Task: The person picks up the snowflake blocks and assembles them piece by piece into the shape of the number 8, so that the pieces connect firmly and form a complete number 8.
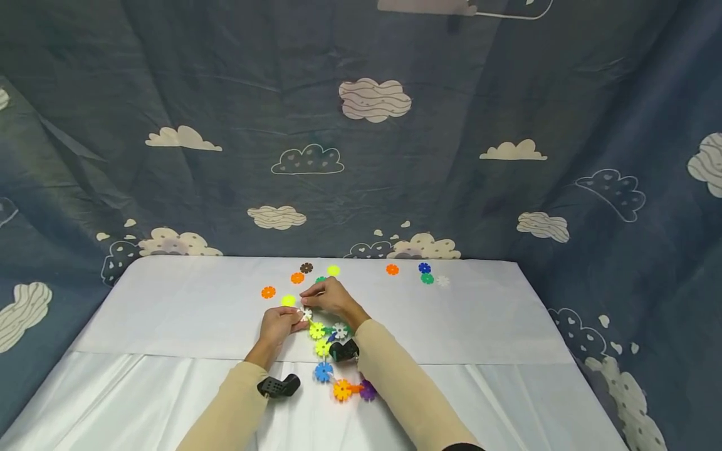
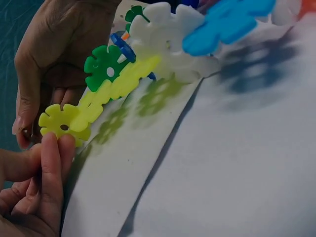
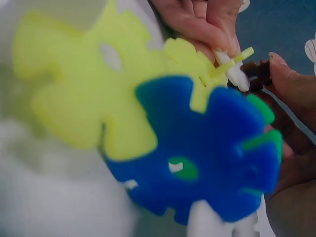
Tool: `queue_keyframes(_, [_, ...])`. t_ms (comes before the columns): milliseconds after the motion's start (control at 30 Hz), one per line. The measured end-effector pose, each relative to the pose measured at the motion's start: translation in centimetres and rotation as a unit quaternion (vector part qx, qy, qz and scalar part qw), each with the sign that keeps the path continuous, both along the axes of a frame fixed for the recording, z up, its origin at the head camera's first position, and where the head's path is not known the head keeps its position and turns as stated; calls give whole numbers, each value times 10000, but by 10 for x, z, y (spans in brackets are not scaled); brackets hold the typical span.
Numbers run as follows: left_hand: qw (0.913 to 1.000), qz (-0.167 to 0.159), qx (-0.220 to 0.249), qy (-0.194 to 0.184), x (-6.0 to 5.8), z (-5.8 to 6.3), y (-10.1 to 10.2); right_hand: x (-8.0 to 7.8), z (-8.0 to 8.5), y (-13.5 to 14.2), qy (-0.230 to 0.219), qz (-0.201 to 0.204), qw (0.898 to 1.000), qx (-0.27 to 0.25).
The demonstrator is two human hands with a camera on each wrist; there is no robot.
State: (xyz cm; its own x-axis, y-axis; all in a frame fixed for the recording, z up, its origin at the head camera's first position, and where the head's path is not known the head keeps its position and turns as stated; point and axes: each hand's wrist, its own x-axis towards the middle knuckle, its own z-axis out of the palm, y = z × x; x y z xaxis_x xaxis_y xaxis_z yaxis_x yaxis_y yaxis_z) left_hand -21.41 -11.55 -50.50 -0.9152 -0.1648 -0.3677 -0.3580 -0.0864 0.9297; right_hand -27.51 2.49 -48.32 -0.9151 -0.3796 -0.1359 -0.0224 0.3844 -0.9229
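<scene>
My left hand (image 1: 277, 327) pinches a white snowflake disc (image 1: 305, 314) at the far end of a chain of linked plastic discs. Just beyond it, the right hand (image 1: 333, 297) holds a brown snowflake disc (image 3: 256, 74) between thumb and fingers, its edge right at the white one. A yellow disc (image 1: 317, 330) follows in the chain, then another yellow, a light blue disc (image 1: 323, 373), an orange disc (image 1: 341, 389) and a purple one (image 1: 368, 390). Blue, green and white discs branch off beside the yellow ones. In the left wrist view, left fingertips overlap a yellow disc (image 2: 63, 126).
Loose discs lie toward the back of the white-covered table (image 1: 180, 313): orange (image 1: 268, 292), yellow (image 1: 288, 300), brown (image 1: 306, 268) and others. Further right are orange (image 1: 392, 269), dark blue (image 1: 425, 267), green (image 1: 427, 279) and white discs. A dark cloud-print curtain (image 1: 254, 181) hangs behind.
</scene>
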Motion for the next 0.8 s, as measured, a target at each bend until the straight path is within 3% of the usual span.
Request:
queue_keyframes(200, [9990, -415, 174, 10, -1, 2, -3, -2, -5, 9, -309, 184, 9984, -436])
queue_keyframes(467, [9972, -738, -88, 118, -1, 3, -5, -5, 0, 18, -76, 430, 9987, -246])
queue_keyframes(633, [9946, -987, 124, 306, -2, 2, -6, -5, 1, 21, 62, 630, 9980, -70])
queue_keyframes(800, [9909, -1310, 249, 184, -3, 5, -9, 0, 8, 20, 93, 813, 9966, -86])
